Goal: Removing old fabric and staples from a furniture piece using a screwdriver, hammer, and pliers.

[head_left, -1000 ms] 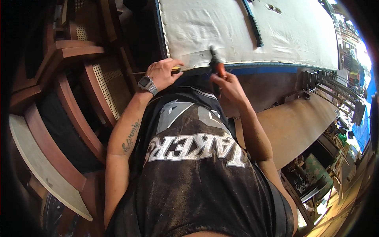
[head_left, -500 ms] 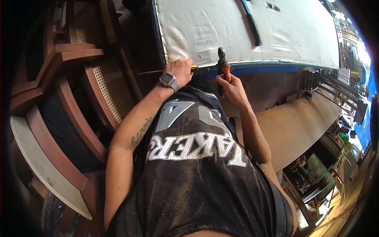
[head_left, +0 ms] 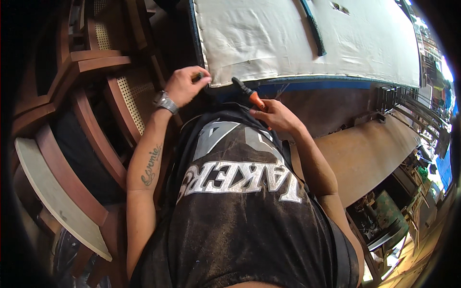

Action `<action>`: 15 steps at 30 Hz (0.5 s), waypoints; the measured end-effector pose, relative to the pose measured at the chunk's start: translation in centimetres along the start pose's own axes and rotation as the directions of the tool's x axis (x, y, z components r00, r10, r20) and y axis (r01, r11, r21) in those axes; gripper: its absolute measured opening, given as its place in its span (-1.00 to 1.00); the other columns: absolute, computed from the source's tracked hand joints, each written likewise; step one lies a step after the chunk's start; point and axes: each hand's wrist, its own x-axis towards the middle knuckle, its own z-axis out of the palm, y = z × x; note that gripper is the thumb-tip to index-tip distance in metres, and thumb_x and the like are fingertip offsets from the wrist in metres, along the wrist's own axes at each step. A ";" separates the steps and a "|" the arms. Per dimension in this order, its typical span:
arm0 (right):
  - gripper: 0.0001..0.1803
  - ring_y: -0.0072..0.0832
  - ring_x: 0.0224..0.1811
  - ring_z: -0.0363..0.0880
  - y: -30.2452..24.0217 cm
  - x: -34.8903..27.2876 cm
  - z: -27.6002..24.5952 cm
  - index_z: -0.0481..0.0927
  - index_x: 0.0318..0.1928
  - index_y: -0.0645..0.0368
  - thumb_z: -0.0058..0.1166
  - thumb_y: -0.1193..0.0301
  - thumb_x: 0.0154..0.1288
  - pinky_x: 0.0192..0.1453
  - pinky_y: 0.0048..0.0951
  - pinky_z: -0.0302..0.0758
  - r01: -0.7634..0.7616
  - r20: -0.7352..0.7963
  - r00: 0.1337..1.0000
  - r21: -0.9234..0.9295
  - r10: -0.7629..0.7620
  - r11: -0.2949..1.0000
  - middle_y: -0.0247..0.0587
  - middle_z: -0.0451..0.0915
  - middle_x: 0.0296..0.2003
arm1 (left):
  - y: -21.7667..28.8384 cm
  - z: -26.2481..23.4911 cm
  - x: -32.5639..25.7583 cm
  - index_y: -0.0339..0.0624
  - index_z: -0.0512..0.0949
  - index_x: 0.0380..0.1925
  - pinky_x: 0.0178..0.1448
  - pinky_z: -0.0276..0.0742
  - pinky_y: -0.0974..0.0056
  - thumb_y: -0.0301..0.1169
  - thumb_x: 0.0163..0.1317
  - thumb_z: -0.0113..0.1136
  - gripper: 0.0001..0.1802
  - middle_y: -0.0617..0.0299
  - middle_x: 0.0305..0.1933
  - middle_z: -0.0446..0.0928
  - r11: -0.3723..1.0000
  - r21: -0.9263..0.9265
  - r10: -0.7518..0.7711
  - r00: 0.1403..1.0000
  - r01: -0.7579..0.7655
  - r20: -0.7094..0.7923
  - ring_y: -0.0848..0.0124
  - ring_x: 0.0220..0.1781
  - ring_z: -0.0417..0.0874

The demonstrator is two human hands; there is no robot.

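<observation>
My left hand [head_left: 183,88] is closed round a slim tool, of which only a dark and yellow handle end [head_left: 198,76] shows. Its thumb and forefinger come close to the near left corner of a white fabric-covered panel [head_left: 259,38] with blue edging; whether they touch it, I cannot tell. My right hand [head_left: 282,116] grips pliers [head_left: 257,100] with orange and black handles. The dark jaws point up and left, by the panel's near edge.
On the panel lies a dark blue strip [head_left: 314,31], and a small hole [head_left: 340,8] shows farther back. Brown wooden chair frames with woven cane [head_left: 127,103] crowd the left. A brown board [head_left: 360,158] lies at right, with dark metal frames [head_left: 391,98] beyond it.
My left hand has moved left and turned, taking the tool away from the panel's near edge. The pliers have swung left and lower, their jaws now nearer the corner.
</observation>
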 end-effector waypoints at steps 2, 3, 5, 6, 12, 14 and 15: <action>-0.58 -0.63 -0.55 0.28 -1.7 0.3 0.0 0.48 -0.36 0.30 0.11 0.12 0.21 -0.45 -0.47 0.29 -0.009 0.023 1.000 -0.098 0.012 0.995 -0.38 0.34 -0.63 | -0.4 1.7 -0.6 -0.07 0.61 -0.39 -0.27 0.50 0.29 -0.29 0.03 0.24 -0.83 0.15 -0.36 0.57 0.999 0.039 0.033 0.999 -0.034 0.009 0.25 -0.32 0.61; -0.57 -0.62 -0.55 0.29 -2.2 0.7 0.1 0.48 -0.38 0.31 0.12 0.11 0.19 -0.44 -0.48 0.28 -0.030 0.062 0.997 -0.107 0.037 0.994 -0.36 0.35 -0.63 | -0.6 2.5 -0.8 -0.05 0.60 -0.40 -0.27 0.50 0.27 -0.30 0.02 0.25 -0.85 0.16 -0.38 0.56 0.995 0.089 0.054 0.999 -0.053 -0.006 0.23 -0.33 0.60; -0.56 -0.61 -0.55 0.30 -2.2 1.5 0.1 0.49 -0.41 0.32 0.13 0.10 0.17 -0.44 -0.48 0.28 -0.052 0.102 0.993 -0.120 0.064 0.991 -0.33 0.37 -0.63 | -0.7 3.6 -1.2 -0.01 0.59 -0.42 -0.29 0.51 0.23 -0.35 0.01 0.26 -0.89 0.18 -0.42 0.53 0.995 0.081 0.063 0.997 -0.059 -0.050 0.19 -0.35 0.58; -0.55 -0.61 -0.55 0.32 -1.5 2.1 0.1 0.49 -0.42 0.33 0.14 0.10 0.16 -0.44 -0.48 0.29 -0.050 0.106 0.992 -0.125 0.064 0.991 -0.32 0.38 -0.63 | -0.7 3.8 -1.3 -0.01 0.59 -0.42 -0.29 0.51 0.23 -0.35 0.01 0.26 -0.89 0.18 -0.42 0.53 0.995 0.078 0.062 0.997 -0.058 -0.052 0.19 -0.35 0.58; -0.59 -0.62 -0.55 0.31 -3.0 2.2 -0.3 0.50 -0.40 0.33 0.15 0.14 0.15 -0.42 -0.44 0.31 -0.236 0.195 0.955 0.042 0.224 0.971 -0.31 0.41 -0.63 | -1.7 4.3 -2.0 -0.02 0.56 -0.37 -0.31 0.52 0.25 -0.40 0.00 0.25 -0.86 0.19 -0.38 0.54 0.978 0.122 0.184 0.973 -0.167 -0.141 0.19 -0.36 0.59; -0.64 -0.63 -0.54 0.26 -3.1 1.3 0.5 0.49 -0.39 0.32 0.13 0.20 0.17 -0.42 -0.46 0.31 0.018 0.023 1.000 -0.115 -0.016 0.993 -0.37 0.39 -0.62 | -2.2 4.5 -2.4 -0.07 0.52 -0.37 -0.30 0.53 0.26 -0.40 0.01 0.25 -0.84 0.21 -0.36 0.55 0.980 0.067 0.196 0.960 -0.186 -0.198 0.21 -0.34 0.60; -0.67 -0.64 -0.54 0.24 -3.0 0.1 0.0 0.46 -0.38 0.30 0.10 0.23 0.20 -0.43 -0.48 0.31 0.111 0.027 0.994 -0.171 -0.108 0.979 -0.42 0.36 -0.62 | -2.2 4.8 -2.3 -0.07 0.52 -0.37 -0.30 0.53 0.26 -0.40 0.01 0.25 -0.84 0.21 -0.36 0.55 0.981 0.064 0.190 0.958 -0.181 -0.213 0.21 -0.34 0.60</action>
